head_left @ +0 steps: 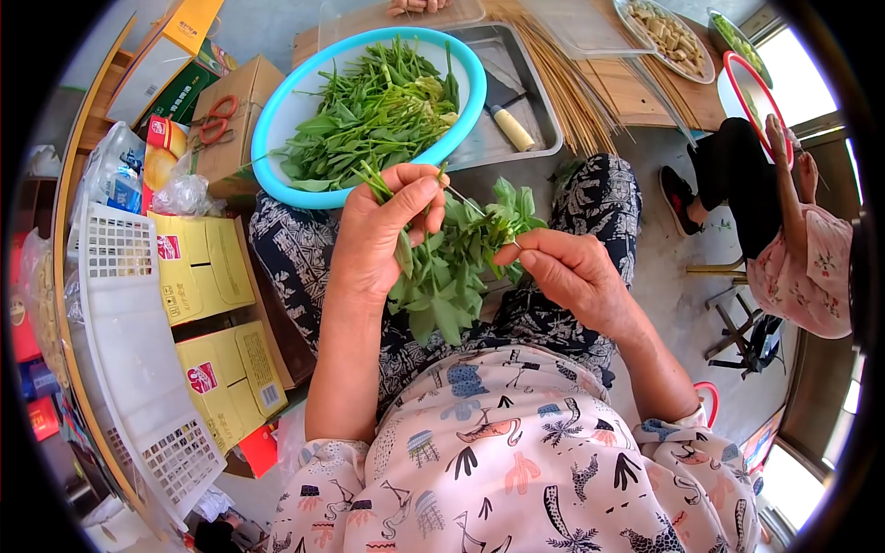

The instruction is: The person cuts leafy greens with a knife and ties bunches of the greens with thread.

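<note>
The left hand [392, 221] holds a few green stems in a grip with the thumb pressed against the curled fingers, and the leafy greens [442, 286] hang below it, over the lap, in front of the patterned trousers [599, 207]. The right hand [572, 275] has its thumb and forefinger pressed together on the end of a thin stick [467, 199], which runs slantwise between the two hands, with leaves bunched around it beside the right fingertips; whether it pierces them I cannot tell. Just beyond the left hand, a white basin with a blue rim [473, 78] sits over the near left part of the counter [641, 103], heaped with more cut greens [387, 111]. Beside it, at the near edge, a metal tray [551, 138] holds a knife with a cream handle [512, 128]. To the right of the tray, a spread of long sticks [583, 111] juts past the near edge, and a plate of pale pieces [668, 39] stands towards the far right corner. Red-handled scissors [215, 121] lie on a cardboard box [247, 106] left of the basin. Another person's hands [780, 140] are at a red-rimmed bowl [730, 72] on the right.
</note>
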### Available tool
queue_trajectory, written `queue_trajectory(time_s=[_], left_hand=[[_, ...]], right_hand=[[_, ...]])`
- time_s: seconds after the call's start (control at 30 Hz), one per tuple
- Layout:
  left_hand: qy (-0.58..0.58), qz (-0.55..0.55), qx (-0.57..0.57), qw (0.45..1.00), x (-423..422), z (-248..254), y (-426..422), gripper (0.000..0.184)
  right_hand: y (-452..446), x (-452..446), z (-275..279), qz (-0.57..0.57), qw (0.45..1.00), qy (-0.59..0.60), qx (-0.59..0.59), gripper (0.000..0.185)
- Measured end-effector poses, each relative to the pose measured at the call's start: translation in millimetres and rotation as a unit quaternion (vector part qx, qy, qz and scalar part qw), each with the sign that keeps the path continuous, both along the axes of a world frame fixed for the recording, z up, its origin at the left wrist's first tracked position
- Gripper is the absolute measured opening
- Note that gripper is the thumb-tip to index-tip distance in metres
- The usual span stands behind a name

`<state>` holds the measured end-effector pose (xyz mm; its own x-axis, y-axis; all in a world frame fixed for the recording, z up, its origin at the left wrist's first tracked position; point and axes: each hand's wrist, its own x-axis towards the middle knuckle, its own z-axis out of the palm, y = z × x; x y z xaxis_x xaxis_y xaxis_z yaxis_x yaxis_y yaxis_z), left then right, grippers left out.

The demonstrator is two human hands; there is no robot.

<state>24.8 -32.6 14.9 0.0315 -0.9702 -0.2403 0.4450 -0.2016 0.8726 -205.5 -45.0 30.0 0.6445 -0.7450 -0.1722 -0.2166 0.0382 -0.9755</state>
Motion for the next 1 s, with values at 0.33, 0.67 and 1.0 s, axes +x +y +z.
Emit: queue_trajectory(time_s=[0.33, 0.67, 1.0], left_hand=[[-0.029, -0.027, -0.021, 0.999, 4.8, -1.7, 0.5, 0.016], [-0.043, -0.039, -0.016, 0.998, 6.7, 0.4, 1.9, 0.015], [-0.054, -0.061, 0.034, 0.996, -8.0, 4.1, 6.9, 0.016]], right_hand=[[-0.1, -1.5, 0.9, 0.008, 0.999, -0.015, 0.050, 0.022], [3.3, -0.5, -4.5, 0.003, 0.987, -0.089, 0.134, 0.026], [2.5, 4.0, -4.8, 0.002, 0.959, -0.153, 0.237, 0.027]])
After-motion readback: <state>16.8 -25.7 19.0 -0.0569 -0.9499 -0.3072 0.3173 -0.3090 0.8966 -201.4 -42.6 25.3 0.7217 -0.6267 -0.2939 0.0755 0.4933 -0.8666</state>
